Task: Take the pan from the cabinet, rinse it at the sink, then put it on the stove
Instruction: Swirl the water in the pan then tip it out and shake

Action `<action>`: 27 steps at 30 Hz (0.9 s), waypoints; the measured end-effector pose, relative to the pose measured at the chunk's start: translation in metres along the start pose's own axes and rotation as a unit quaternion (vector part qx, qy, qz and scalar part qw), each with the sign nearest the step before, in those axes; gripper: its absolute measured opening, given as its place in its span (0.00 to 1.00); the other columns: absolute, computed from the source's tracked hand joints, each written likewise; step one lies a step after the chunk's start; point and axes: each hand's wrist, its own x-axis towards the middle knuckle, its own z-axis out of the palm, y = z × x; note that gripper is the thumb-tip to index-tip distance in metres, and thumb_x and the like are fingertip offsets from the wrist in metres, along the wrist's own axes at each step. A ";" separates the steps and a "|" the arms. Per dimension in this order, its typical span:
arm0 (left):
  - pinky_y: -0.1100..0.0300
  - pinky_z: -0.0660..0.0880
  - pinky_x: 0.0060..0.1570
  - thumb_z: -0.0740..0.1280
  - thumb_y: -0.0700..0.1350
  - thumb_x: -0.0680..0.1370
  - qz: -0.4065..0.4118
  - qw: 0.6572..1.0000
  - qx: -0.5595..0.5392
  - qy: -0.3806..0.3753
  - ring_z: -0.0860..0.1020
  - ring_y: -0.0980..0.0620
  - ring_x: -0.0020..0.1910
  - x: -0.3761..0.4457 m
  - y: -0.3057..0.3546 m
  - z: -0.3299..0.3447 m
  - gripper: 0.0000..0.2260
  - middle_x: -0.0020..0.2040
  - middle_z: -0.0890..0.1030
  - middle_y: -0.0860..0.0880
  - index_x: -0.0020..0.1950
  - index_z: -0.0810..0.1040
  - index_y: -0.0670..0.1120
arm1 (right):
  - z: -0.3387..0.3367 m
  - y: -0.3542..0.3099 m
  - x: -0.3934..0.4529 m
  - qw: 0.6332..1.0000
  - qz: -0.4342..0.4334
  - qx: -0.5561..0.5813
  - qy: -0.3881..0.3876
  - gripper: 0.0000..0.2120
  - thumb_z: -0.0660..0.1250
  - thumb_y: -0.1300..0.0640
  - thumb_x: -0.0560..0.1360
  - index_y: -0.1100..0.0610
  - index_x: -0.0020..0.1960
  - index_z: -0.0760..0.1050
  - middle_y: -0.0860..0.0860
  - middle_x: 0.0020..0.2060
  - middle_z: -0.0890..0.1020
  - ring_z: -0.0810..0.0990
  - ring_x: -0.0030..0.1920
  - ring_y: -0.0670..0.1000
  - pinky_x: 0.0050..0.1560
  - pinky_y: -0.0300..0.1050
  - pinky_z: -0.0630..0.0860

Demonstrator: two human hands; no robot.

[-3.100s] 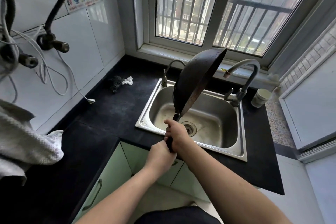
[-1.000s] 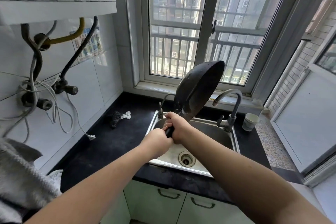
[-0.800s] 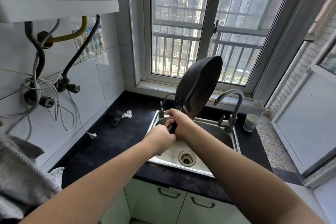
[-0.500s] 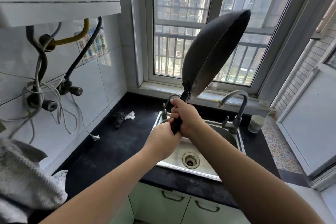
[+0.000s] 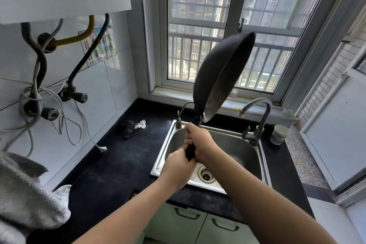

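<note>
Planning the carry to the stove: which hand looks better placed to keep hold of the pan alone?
Probably the right hand: it grips the handle higher, nearer the pan bowl, so controls the tilted weight better. The left hand holds only the handle's end.

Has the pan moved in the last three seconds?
Yes. The pan, earlier low in the sink, is now raised above the tap, against the window.

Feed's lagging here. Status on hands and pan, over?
Left hand and right hand both gripping the handle. Pan held tilted up above the sink. Faucet close on the right, not touching.
</note>
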 end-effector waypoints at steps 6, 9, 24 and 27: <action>0.62 0.65 0.26 0.62 0.45 0.75 -0.075 0.995 0.018 -0.064 0.72 0.53 0.29 -0.004 -0.012 0.011 0.07 0.30 0.75 0.51 0.38 0.75 0.47 | -0.014 0.032 0.017 0.995 0.089 0.014 0.040 0.11 0.60 0.63 0.75 0.55 0.34 0.67 0.45 0.17 0.62 0.59 0.15 0.43 0.17 0.35 0.59; 0.61 0.65 0.27 0.62 0.45 0.74 -0.091 0.992 0.035 -0.077 0.72 0.51 0.30 -0.006 -0.018 0.011 0.07 0.30 0.74 0.50 0.38 0.74 0.46 | -0.015 0.040 0.017 0.993 0.107 0.022 0.041 0.12 0.59 0.63 0.75 0.55 0.33 0.66 0.45 0.17 0.62 0.58 0.15 0.44 0.17 0.35 0.59; 0.61 0.62 0.24 0.60 0.46 0.75 -0.070 0.986 0.142 -0.045 0.73 0.48 0.32 -0.022 0.000 0.002 0.07 0.38 0.79 0.43 0.39 0.73 0.45 | -0.016 0.034 0.003 0.989 0.124 0.083 0.000 0.14 0.61 0.64 0.72 0.54 0.30 0.63 0.46 0.18 0.61 0.58 0.17 0.44 0.19 0.37 0.59; 0.61 0.62 0.24 0.61 0.46 0.75 -0.091 0.987 0.129 -0.039 0.70 0.52 0.29 -0.028 0.002 0.011 0.07 0.33 0.73 0.50 0.39 0.73 0.45 | -0.024 0.035 -0.001 0.988 0.131 0.078 -0.011 0.14 0.60 0.64 0.73 0.54 0.31 0.63 0.46 0.18 0.61 0.58 0.17 0.44 0.20 0.37 0.59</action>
